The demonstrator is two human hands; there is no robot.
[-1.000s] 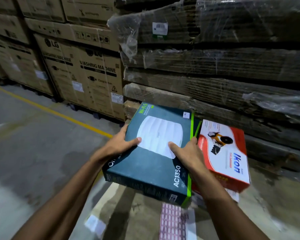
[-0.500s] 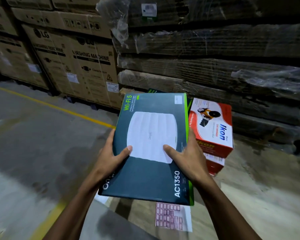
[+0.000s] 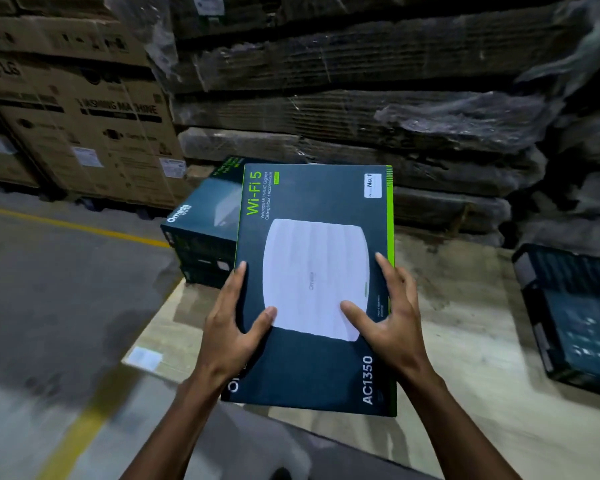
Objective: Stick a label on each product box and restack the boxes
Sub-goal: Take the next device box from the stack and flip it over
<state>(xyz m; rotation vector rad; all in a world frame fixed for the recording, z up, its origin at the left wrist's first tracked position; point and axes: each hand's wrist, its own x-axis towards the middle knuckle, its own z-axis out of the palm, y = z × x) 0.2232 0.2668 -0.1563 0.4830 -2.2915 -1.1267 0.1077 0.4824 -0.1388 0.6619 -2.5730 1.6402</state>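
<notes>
In the head view, a dark Wi-Fi box (image 3: 314, 289) is gripped at both side edges, thumbs on top, by the left hand (image 3: 234, 327) and right hand (image 3: 392, 320), above a plywood sheet (image 3: 465, 341). It should be kept level and squared before being lowered onto the stack of matching boxes (image 3: 201, 233) just behind-left; a dark crate (image 3: 568, 313) sits well apart, right.

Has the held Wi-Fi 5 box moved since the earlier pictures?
Yes. The Wi-Fi 5 box has swung left, away from the red box it overlapped earlier, toward the stack of dark boxes on the floor.
</notes>
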